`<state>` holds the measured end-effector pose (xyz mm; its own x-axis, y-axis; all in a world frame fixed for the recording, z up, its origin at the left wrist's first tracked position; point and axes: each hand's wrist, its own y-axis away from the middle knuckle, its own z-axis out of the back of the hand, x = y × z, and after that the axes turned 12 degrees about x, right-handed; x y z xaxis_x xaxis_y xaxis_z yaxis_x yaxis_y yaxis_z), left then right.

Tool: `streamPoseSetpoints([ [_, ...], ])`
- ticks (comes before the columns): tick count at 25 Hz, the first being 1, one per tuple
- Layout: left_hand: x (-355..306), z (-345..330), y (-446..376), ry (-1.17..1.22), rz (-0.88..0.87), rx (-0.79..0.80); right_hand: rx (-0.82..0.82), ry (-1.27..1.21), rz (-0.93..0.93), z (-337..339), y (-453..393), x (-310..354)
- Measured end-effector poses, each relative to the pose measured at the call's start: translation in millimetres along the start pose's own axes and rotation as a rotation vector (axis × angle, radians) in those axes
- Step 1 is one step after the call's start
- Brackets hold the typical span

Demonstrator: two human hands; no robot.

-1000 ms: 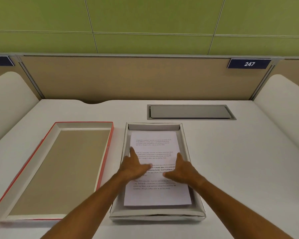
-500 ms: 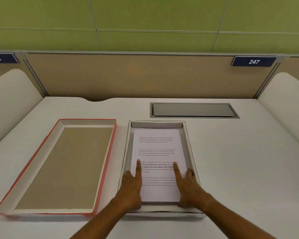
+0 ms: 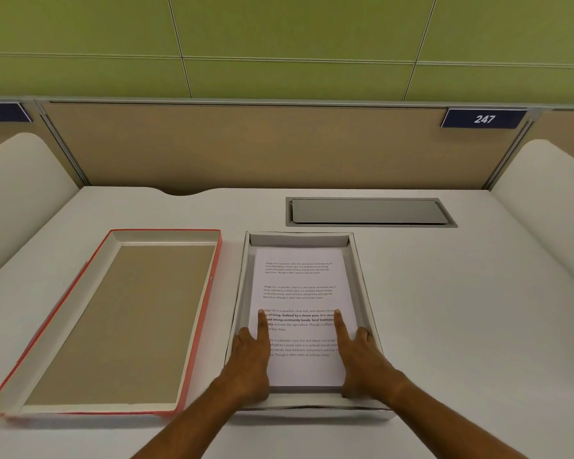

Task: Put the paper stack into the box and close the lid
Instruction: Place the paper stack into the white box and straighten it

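Observation:
A white paper stack [image 3: 299, 293] with printed text lies flat inside the shallow white box [image 3: 362, 279] in the middle of the desk. My left hand [image 3: 251, 359] rests on the stack's near left part, index finger stretched forward, other fingers at the box's left wall. My right hand [image 3: 358, 359] mirrors it on the near right part. Neither hand grips anything. The box lid [image 3: 113, 313], red outside and brown inside, lies upside down on the desk to the left of the box.
A grey cable hatch [image 3: 368, 212] is set into the desk behind the box. A tan partition [image 3: 262, 144] with a "247" label [image 3: 483, 118] closes the back. White curved dividers [image 3: 17, 180] stand on both sides.
Both hands have slid back toward me along the paper, from its middle to its near part, and spread to its left and right edges. The paper now lies straighter in the box.

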<state>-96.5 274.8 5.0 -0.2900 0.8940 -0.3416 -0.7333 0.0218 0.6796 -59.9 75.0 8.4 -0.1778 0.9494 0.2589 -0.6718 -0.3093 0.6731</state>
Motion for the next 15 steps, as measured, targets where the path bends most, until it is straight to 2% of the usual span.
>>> streamPoseSetpoints([
  [2,1,8,1,0.052,-0.007,0.052,0.073,-0.044,-0.01,7,1,1],
  [4,0,22,2,0.221,-0.066,0.05,0.093,-0.128,-0.005,21,0,1],
  [6,-5,37,-1,0.452,-0.135,-0.051,-0.004,-0.297,0.055,39,-6,3],
  [9,-17,55,-14,0.795,-0.022,-0.099,-0.154,-0.624,0.066,54,-19,9],
  [12,-23,65,-32,0.968,0.007,-0.057,-0.136,-0.915,0.032,56,-31,15],
  [15,-22,69,-42,1.085,0.002,-0.089,-0.131,-1.072,-0.01,63,-33,13],
])
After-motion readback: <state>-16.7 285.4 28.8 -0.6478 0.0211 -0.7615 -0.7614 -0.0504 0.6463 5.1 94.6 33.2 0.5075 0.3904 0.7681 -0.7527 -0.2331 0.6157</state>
